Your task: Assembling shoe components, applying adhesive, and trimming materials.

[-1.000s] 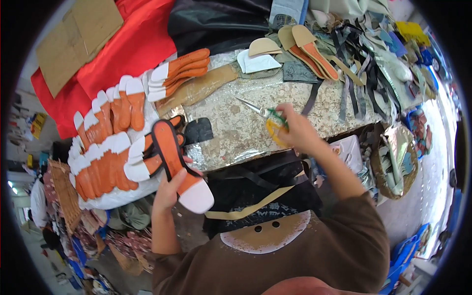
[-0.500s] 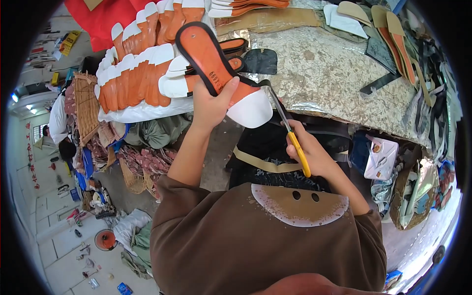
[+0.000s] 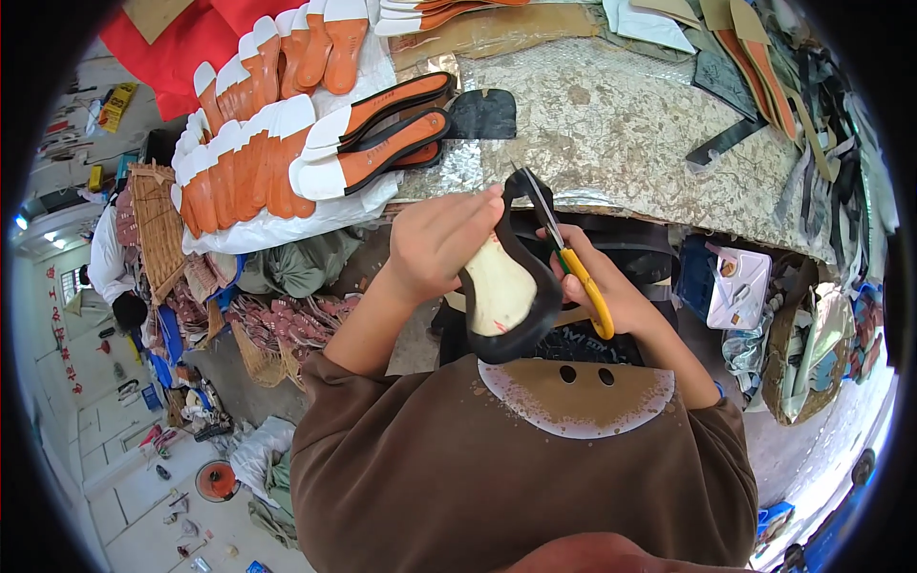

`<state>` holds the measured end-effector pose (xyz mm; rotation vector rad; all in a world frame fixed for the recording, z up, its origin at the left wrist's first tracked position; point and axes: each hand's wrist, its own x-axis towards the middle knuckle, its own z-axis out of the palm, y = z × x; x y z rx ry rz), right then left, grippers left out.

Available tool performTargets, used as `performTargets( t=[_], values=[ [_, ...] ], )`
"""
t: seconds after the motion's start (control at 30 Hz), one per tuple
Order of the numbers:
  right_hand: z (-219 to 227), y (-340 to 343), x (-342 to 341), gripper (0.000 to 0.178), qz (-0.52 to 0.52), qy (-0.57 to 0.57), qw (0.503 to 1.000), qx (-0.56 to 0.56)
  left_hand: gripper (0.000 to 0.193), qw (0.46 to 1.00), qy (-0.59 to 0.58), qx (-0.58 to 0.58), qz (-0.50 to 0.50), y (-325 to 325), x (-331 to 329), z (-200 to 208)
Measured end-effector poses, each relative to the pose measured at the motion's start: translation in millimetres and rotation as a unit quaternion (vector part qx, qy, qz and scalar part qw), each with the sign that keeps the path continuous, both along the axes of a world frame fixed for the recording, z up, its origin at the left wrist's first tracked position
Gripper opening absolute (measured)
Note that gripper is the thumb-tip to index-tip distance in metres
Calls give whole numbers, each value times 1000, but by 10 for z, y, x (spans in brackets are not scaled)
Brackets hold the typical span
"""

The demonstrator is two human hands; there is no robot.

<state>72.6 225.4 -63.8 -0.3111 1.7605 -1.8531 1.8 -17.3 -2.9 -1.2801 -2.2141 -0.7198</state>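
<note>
My left hand (image 3: 430,244) grips a shoe insole by its upper part, fingers laid across it. The insole (image 3: 501,286) is turned over, its cream underside facing up and a black band (image 3: 521,341) running round its edge. In my right hand (image 3: 611,294) are scissors (image 3: 592,298) with yellow handles. Their blades point up and away, right at the black band near the insole's far end; whether they bite into it I cannot tell. Part of the insole is hidden behind my left fingers.
Beyond my hands is a worn worktable (image 3: 602,124). Orange-and-white insoles (image 3: 234,177) lie in rows at its left, beside black-edged ones (image 3: 396,148) and a black piece (image 3: 482,115). Black strips (image 3: 821,191) hang at the right, above a white tray (image 3: 740,286).
The insole has been turned from its orange-and-white face to its cream underside and brought nearer my body. My left hand shifted its grip; the scissors stay close to the insole's edge.
</note>
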Motion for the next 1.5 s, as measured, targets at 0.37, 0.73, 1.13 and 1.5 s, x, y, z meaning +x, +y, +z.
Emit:
performTargets(
  t=[0.37,0.73,1.13,1.5],
  values=[
    [117,84,26,80,-6,-93,995,-25,30,997,-44,50,-27,17,-10,56],
    [384,1049,-752,39,-283,384,804,354,40,745,-487,447,88,162,114,91],
    [331,276,-508,27,-178,189,964,-63,18,744,-539,389,77,338,64,145],
    [16,46,-460,38,-81,189,975,79,12,803,-511,274,139,452,130,-308]
  ],
)
